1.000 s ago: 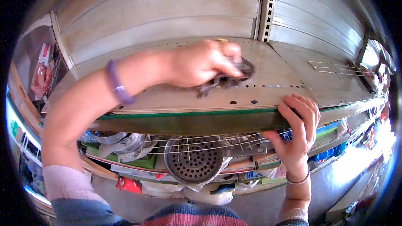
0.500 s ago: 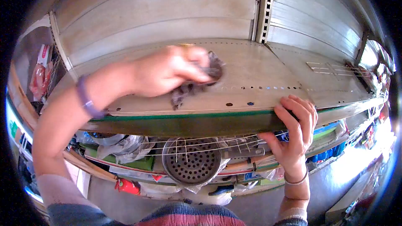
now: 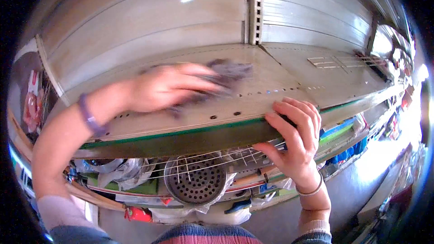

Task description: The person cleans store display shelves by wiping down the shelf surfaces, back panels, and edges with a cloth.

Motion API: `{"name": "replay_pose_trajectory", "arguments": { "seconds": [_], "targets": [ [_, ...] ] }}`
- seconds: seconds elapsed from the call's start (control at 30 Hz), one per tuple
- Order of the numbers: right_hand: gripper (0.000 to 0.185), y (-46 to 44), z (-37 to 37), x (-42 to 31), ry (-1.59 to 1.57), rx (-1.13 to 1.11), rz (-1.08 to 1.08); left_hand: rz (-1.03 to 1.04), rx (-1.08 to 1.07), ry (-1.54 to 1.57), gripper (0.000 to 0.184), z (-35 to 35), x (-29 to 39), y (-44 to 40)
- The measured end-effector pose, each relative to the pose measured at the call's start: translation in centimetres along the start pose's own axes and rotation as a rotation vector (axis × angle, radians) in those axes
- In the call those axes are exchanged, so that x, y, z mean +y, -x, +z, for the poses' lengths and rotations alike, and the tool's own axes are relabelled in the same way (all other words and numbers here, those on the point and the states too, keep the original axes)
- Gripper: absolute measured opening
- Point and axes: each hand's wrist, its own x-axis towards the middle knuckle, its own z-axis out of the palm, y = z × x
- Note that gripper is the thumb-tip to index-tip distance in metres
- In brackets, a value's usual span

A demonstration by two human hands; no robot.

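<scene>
My left hand (image 3: pixel 167 88), blurred by motion, presses a dark cloth (image 3: pixel 228 73) against the beige metal shelf (image 3: pixel 275 70). Its fingers lie over the cloth, which spreads out past the fingertips and under the palm. A purple band circles that wrist. At the shelf's front edge my right hand (image 3: pixel 294 138) has its fingers over the top and its thumb below, closed round the green-lined edge (image 3: pixel 203 129).
Below the shelf are a wire rack (image 3: pixel 239 156), a round pan with holes (image 3: pixel 195 180) and plastic-wrapped items. A flat wire piece (image 3: pixel 330 62) lies on the shelf at right. A slotted upright (image 3: pixel 256 13) stands behind. A red object (image 3: pixel 139 214) hangs lower left.
My left hand first swept left with the cloth, which now lies more spread out under straighter fingers. The view has shifted to the right. My right hand keeps its hold on the shelf edge.
</scene>
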Motion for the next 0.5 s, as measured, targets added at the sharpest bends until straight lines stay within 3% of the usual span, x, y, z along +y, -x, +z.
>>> {"name": "replay_pose_trajectory", "arguments": {
  "seconds": [0.07, 0.13, 0.23, 0.3, 0.37, 0.5],
  "targets": [
    [0.045, -0.1, 0.2, 0.1, 0.005, 0.029, -0.016, -0.181, 0.081, -0.146, 0.036, -1.2, -5.2, 7.0],
    [0.046, -0.2, 0.3, 0.1, -0.002, 0.048, -0.012, -0.379, 0.066, -0.152, 0.037, -1.8, -6.6, 8.3],
    [0.046, -0.1, 0.4, 0.0, -0.035, 0.054, 0.003, -0.212, 0.035, -0.234, 0.036, -0.6, -8.5, -0.1],
    [0.047, 0.0, 0.1, -0.1, -0.049, 0.033, 0.013, 0.02, 0.096, -0.244, 0.035, 1.2, -9.1, -7.6],
    [0.048, 0.1, 0.1, 0.1, -0.087, 0.04, 0.014, 0.106, 0.014, -0.199, 0.038, 2.3, -7.2, -13.3],
    [0.05, 0.6, 0.1, 0.5, -0.137, 0.066, -0.003, 0.157, -0.031, -0.05, 0.044, 2.0, -1.3, -11.7]
  ]
}}
